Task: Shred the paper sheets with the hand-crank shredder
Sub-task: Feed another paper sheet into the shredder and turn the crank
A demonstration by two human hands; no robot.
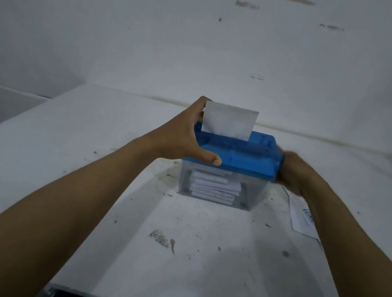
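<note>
The hand-crank shredder has a blue lid over a clear bin holding white paper strips. It stands in the middle of the white table. A white paper sheet stands upright in the lid's slot. My left hand grips the lid's left end, thumb on the front edge, fingers behind next to the sheet. My right hand is blurred at the shredder's right side with fingers curled; the crank itself is hidden behind it.
More paper sheets with blue print lie on the table to the right of the shredder, partly under my right forearm. A stained white wall stands close behind. The table's front edge is near the bottom of the view.
</note>
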